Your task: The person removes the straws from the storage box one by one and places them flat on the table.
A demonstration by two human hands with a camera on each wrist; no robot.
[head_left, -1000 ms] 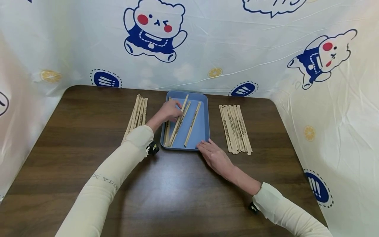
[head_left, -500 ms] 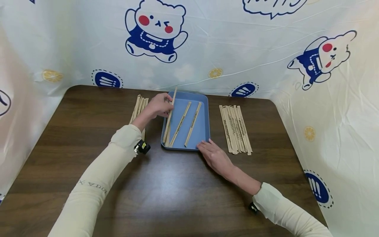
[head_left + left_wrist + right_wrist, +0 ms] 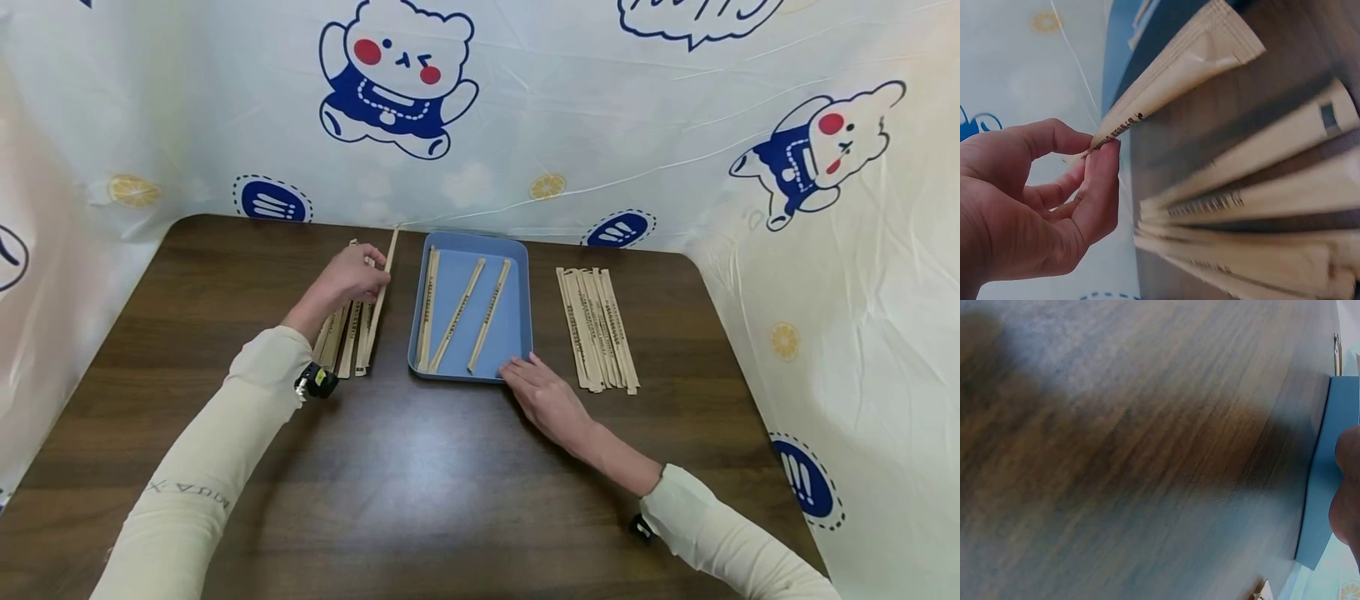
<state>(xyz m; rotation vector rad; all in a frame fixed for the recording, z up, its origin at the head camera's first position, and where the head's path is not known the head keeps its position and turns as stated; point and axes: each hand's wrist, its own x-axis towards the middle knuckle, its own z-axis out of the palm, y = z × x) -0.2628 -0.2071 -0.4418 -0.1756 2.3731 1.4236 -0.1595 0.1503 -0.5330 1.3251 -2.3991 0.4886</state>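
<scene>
My left hand (image 3: pixel 348 275) pinches a slim paper-wrapped stick (image 3: pixel 381 304) between thumb and fingertips, over the right side of the left pile (image 3: pixel 347 337). In the left wrist view its kraft wrapper (image 3: pixel 1179 72) has a crimped end and black print, and stands apart from the pile's sticks (image 3: pixel 1235 203). The blue tray (image 3: pixel 512 325) lies right of this hand, with two lone sticks slanted in it and a close bunch (image 3: pixel 427 317) along its left wall. At the tray's near right corner rests my right hand (image 3: pixel 547 398), fingers straight; the right wrist view shows only part of it.
Right of the tray, several more wrapped sticks (image 3: pixel 596 329) lie side by side on the brown wooden table (image 3: pixel 450 483). A white curtain (image 3: pixel 510 100) with cartoon bears hangs along the table's back and sides.
My left hand has lifted one wrapped stick out of the tray and carried it left to the left pile. The right hand has stayed at the tray corner.
</scene>
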